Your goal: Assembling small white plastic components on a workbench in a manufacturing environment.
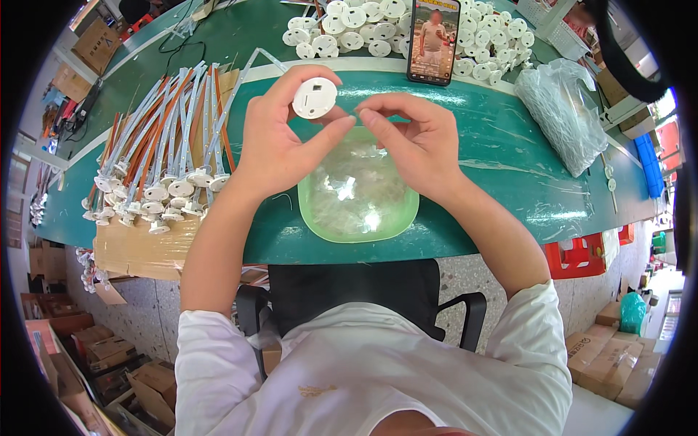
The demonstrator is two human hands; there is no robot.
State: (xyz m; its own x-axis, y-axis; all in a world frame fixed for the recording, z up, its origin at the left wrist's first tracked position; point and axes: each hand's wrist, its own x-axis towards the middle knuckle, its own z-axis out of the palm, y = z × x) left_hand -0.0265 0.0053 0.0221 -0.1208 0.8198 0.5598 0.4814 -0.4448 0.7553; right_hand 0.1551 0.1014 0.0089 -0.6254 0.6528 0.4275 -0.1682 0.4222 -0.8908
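Green bowl, left hand past its far-left rim, fingers curled in a hold; right hand far-right, tips nearly pinched, can't tell on what. White disc is in the left: probably light, stiff plastic, grab the edge.

Right grip — pinched, apparently

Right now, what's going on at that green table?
A person's left hand holds a round white plastic disc. The right hand pinches beside it; what it holds, if anything, is too small to see. Below sits a light-green plastic bowl. Thin white and orange strips with white discs lie at left.
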